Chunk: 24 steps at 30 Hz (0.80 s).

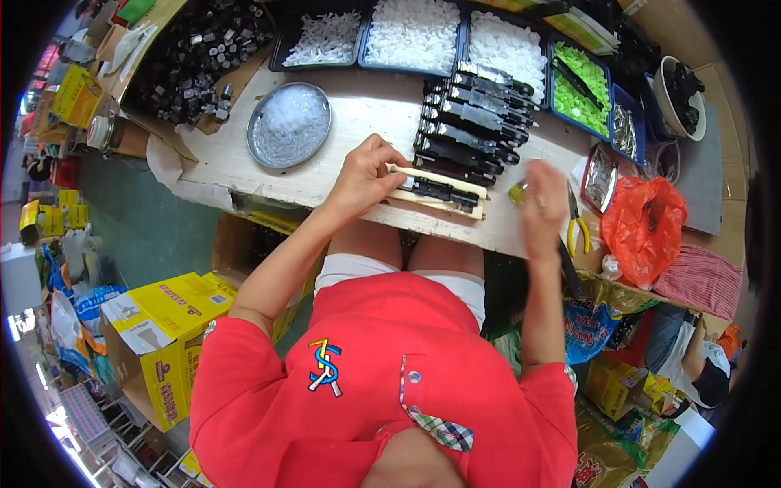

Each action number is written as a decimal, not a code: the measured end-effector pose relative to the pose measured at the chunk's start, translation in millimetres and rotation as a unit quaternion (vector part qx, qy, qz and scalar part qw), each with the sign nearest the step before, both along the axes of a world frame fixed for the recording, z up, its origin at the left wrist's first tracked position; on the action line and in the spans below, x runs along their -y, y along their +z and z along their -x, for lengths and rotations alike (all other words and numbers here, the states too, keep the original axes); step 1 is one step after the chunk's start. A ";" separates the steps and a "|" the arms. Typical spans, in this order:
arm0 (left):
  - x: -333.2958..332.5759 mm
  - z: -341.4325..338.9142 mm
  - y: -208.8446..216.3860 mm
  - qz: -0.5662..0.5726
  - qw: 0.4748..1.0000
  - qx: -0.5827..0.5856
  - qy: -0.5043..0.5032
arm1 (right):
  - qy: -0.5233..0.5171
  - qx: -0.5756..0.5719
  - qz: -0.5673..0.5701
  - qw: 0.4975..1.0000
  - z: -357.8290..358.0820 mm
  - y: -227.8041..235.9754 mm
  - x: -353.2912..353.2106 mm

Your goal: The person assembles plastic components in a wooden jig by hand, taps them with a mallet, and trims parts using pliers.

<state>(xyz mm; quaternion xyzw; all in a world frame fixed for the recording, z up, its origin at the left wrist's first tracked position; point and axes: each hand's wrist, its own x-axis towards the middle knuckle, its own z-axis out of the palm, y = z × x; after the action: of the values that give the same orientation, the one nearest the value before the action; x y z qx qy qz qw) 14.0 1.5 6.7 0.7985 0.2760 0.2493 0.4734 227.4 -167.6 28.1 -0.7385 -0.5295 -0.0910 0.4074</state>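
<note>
A long black plastic part (439, 192) is seated between two pale wooden strips (439, 180) at the near edge of the table (366, 110), directly in front of the person. The left hand (364, 179) is closed over the left end of the strips and the part, pinning them down. The right hand (543, 203) is raised just to the right of the strips and is blurred; a small yellow-green piece (517, 193) appears to be pinched at its fingertips, though how tightly the hand is closed cannot be told.

The black part is judged to be light and stiff, of moulded plastic, with a smooth and somewhat slippery surface. It would best be gripped by its long sides near one end, so that the middle stays free. The small green piece is judged very light and easily dropped; a fingertip pinch suits it.

The part is slim and bar-shaped, dark and slightly glossy, with stepped sections along its length. A stack of similar black parts (476, 122) is laid out just behind it. Further back, trays of white pieces (413, 34) and a tray of green pieces (579, 89) are set, and a round metal dish (289, 124) lies to the left.
</note>
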 end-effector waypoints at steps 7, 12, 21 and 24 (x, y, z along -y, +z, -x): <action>-107.2 -77.4 40.8 -0.268 0.953 -0.109 0.088 | -0.252 0.047 0.374 0.891 -140.6 8.1 53.5; -149.8 -127.5 48.2 -0.291 0.905 -0.293 0.104 | -0.283 0.047 0.430 0.856 -154.5 -7.4 48.9; -173.1 -128.8 44.1 -0.218 0.958 -0.176 0.067 | -0.230 0.000 0.243 0.942 -172.5 -7.1 60.4; -162.1 -119.8 60.4 -0.073 0.980 -0.171 0.071 | -0.209 -0.040 0.177 0.961 -184.3 -17.8 69.9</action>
<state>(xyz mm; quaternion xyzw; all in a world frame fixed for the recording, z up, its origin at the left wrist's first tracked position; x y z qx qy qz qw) 133.8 163.7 67.1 0.8401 0.3900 0.1616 0.3407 411.7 -237.5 10.4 -0.8961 -0.3540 -0.0498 0.2630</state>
